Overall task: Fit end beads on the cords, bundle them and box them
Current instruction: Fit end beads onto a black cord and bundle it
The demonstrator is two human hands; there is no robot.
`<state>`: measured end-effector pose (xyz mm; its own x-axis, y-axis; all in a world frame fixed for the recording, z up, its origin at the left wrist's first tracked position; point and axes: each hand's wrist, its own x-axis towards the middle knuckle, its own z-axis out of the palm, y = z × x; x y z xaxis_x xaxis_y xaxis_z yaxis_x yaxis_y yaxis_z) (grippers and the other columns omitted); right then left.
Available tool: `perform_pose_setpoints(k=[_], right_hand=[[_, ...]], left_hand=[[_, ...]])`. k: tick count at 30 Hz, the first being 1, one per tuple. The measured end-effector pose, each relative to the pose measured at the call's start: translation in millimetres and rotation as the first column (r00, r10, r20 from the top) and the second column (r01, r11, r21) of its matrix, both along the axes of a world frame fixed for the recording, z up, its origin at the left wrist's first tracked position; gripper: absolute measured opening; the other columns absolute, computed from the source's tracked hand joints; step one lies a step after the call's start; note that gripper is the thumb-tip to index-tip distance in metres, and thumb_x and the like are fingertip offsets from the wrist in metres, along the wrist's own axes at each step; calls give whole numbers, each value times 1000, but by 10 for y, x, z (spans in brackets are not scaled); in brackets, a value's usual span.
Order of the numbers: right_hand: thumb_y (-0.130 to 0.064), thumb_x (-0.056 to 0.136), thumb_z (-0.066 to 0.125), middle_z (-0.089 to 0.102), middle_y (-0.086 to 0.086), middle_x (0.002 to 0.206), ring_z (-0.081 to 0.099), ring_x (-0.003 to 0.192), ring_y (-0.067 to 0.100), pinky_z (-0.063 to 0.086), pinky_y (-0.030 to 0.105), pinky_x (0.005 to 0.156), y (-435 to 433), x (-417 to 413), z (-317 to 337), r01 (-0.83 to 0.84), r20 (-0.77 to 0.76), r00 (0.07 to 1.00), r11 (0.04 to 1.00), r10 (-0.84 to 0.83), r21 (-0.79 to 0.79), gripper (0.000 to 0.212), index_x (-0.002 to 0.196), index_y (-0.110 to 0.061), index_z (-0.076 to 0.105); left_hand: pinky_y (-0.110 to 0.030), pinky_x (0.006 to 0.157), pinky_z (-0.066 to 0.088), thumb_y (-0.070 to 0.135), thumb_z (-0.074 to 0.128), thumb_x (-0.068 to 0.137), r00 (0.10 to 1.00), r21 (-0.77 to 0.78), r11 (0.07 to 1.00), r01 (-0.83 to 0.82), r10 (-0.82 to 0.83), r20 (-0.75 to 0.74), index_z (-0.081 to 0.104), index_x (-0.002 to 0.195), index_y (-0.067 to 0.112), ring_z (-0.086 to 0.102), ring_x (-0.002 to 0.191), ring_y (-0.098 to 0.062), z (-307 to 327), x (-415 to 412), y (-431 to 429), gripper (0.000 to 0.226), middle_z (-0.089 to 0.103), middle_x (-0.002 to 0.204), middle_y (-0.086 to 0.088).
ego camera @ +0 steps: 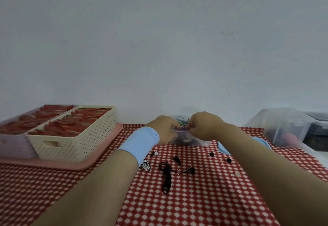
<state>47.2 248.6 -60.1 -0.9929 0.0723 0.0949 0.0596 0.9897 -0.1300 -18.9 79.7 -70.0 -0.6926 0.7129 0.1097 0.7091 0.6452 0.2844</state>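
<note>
both hands are extended forward over the bench (204,199), which is covered with a red cloth with a white pattern. the left hand (164,127) and the right hand (204,125) meet at the near rim of a small clear box (191,141) standing toward the far edge of the bench. the fingers of both hands are curled and pinched together at a small purple and green item at the box rim; the item is too blurred to identify, and whether it is a cord or a bead cannot be told. a blue wristband (142,142) sits on the left wrist.

a tangle of thin cords (182,119) shows just behind the hands, inside or behind the box; which one cannot be told.

a black cord (166,174) lies on the cloth between the forearms, partly bundled, with loose ends curving to the right. two black beads (211,154) (229,160) lie apart from it, near the right forearm. a white-tipped cord (152,154) lies beside the left wrist, and a small patterned piece (145,165) lies just below it.

at left, a cream perforated basket (74,142) filled with red packets stands on a pink tray (99,154). a second container of red packets (30,119) stands touching its left side. a blue lid (224,148) lies partly hidden under the right forearm. at right, a large translucent bin (284,128) stands near the wall.
</note>
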Motion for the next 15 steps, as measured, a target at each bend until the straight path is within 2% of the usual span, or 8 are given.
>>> perform_pose_setpoints(k=[3, 5, 6, 8, 10, 11, 13, 15], right_hand=[[-15, 96, 54, 66, -7, 117, 60, 103, 15, 49, 28, 87, -18, 132, 91, -22, -197, 980, 996, 5, -87, 29, 110, -26, 78], [-11, 93, 56, 68, -7, 111, 63, 100, 14, 52, 29, 87, -37, 254, 162, -52, -277, 961, 983, 2, -174, 28, 100, -25, 79], [-11, 91, 57, 71, -9, 106, 64, 97, 12, 53, 29, 87, -54, 328, 188, -64, -249, 968, 973, 8, -220, 27, 93, -27, 79], [-17, 87, 64, 74, -13, 96, 65, 92, 8, 54, 28, 85, -82, 454, 163, -73, -82, 995, 959, 52, -274, 23, 85, -33, 79], [-20, 86, 67, 76, -13, 93, 69, 89, 9, 56, 28, 84, -101, 541, 31, -60, 121, 988, 963, 95, -261, 19, 91, -32, 81], [-20, 86, 67, 77, -12, 94, 71, 87, 11, 58, 28, 83, -96, 578, -58, -46, 188, 977, 966, 97, -256, 21, 96, -30, 81], [-18, 87, 66, 78, -13, 92, 72, 83, 9, 57, 24, 79, -36, 640, -197, -18, 166, 984, 963, 65, -268, 22, 99, -29, 81], [-15, 87, 67, 77, -14, 90, 69, 81, 3, 54, 19, 78, 87, 714, -233, 20, 39, 999, 968, -11, -249, 23, 95, -30, 82]], left_hand=[[-39, 102, 44, 28, 59, 94, 994, 47, 999, -8, 13, -110, 65, 124, 30, 51, 117, -20, 53, 104, -49, 31, 54, 129, 1], [-32, 97, 46, 29, 59, 94, 997, 130, 991, -18, 27, -69, 69, 115, 28, 56, 108, -18, 113, 220, -76, 24, 59, 120, 4], [-30, 93, 47, 29, 59, 93, 1000, 123, 992, -18, 21, -20, 71, 110, 26, 59, 104, -17, 122, 283, -84, 21, 62, 116, 5], [-35, 91, 52, 33, 60, 89, 998, -29, 999, 28, -26, 62, 74, 103, 21, 64, 100, -21, 96, 409, -78, 23, 69, 110, 1], [-37, 93, 52, 39, 64, 87, 993, -194, 979, 68, -48, 107, 74, 107, 22, 64, 102, -20, -19, 516, -90, 28, 70, 112, 2], [-35, 94, 51, 41, 64, 88, 993, -222, 973, 68, -44, 111, 73, 110, 23, 62, 103, -17, -91, 562, -100, 30, 68, 116, 4], [-32, 96, 46, 40, 64, 90, 996, -151, 987, 59, -49, 72, 72, 109, 26, 56, 110, -15, -228, 616, -114, 25, 61, 124, 5], [-36, 103, 41, 40, 63, 90, 997, -75, 994, 79, -80, -12, 73, 106, 34, 48, 117, -17, -304, 673, -102, 19, 54, 128, 4]])
